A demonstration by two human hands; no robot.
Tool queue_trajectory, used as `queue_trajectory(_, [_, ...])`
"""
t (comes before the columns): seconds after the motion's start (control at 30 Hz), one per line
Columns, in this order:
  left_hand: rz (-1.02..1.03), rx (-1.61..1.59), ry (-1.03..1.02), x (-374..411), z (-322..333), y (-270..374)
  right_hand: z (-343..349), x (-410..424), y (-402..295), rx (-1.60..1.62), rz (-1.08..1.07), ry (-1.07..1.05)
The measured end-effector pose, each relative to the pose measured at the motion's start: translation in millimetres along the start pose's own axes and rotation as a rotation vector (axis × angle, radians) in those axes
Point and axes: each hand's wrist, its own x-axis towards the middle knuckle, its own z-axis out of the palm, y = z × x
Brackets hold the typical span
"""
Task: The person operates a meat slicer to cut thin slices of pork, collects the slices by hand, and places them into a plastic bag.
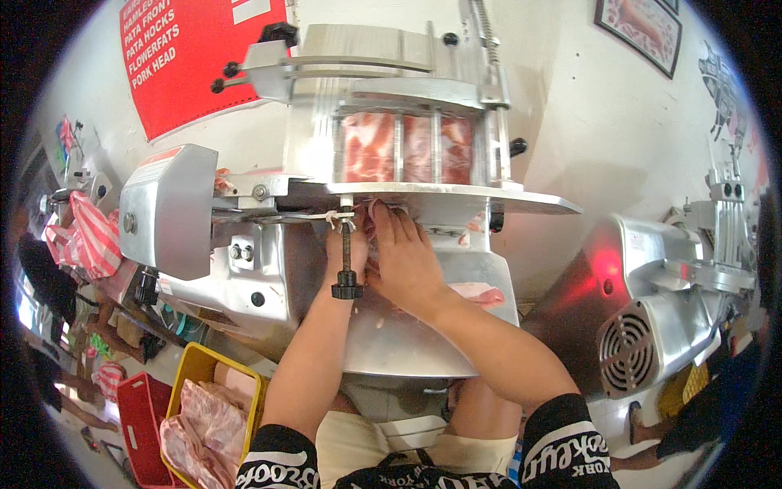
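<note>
In front of me stands a metal meat slicer (pixel 397 333), with slabs of raw meat (pixel 369 147) held upright between the bars of its carriage. Both my hands reach under the plate below that carriage. My right hand (pixel 406 260) has its fingers extended against some raw meat; its fingertips are near the plate's underside. My left hand (pixel 351 250) is beside it, partly hidden behind a threaded rod with a black knob (pixel 347 286), so its grip is unclear. A flat piece of meat (pixel 479 294) lies on the slicer's metal tray, right of my right wrist.
A yellow crate (pixel 259 397) of large meat slabs stands on the floor at lower left, beside a red crate (pixel 131 409). A second metal machine (pixel 647 305) stands at right. People are at the far left and lower right. A striped bag (pixel 88 238) hangs at left.
</note>
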Motion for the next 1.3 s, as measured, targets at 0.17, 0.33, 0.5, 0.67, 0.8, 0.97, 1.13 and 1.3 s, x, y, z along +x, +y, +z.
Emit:
queue_trajectory(0.17, [-0.06,-0.044,0.029,-0.1,0.9,1.3,6.5,-0.6,2.8,-0.079,-0.062,-0.036])
queue_trajectory(0.33, [-0.151,-0.258,0.018,10.3,-1.7,-11.9,7.4,-7.7,3.0,-0.18,-0.131,0.044])
queue_trajectory(0.5, [-0.287,-0.535,-0.093,17.5,-9.1,-24.9,6.9,-18.1,1.8,-0.321,-0.15,-0.113])
queue_trajectory(0.67, [-0.237,-0.414,-0.032,20.4,-6.8,-34.2,-0.8,-22.7,2.1,-0.237,-0.233,-0.075])
queue_trajectory(0.8, [-0.198,-0.286,-0.057,23.8,-10.1,-39.2,-6.6,-18.7,8.1,-0.065,-0.184,-0.215])
queue_trajectory(0.97, [-0.11,-0.127,-0.038,35.0,-19.3,-54.9,-4.3,-11.8,7.2,0.126,-0.151,-0.008])
queue_trajectory(1.13, [-0.125,-0.207,-0.068,27.0,-12.1,-37.2,-1.2,-1.0,6.3,0.206,-0.099,0.11])
queue_trajectory(1.3, [-0.178,-0.224,0.0,17.8,-4.4,-20.7,5.9,0.8,2.4,0.181,-0.092,0.108])
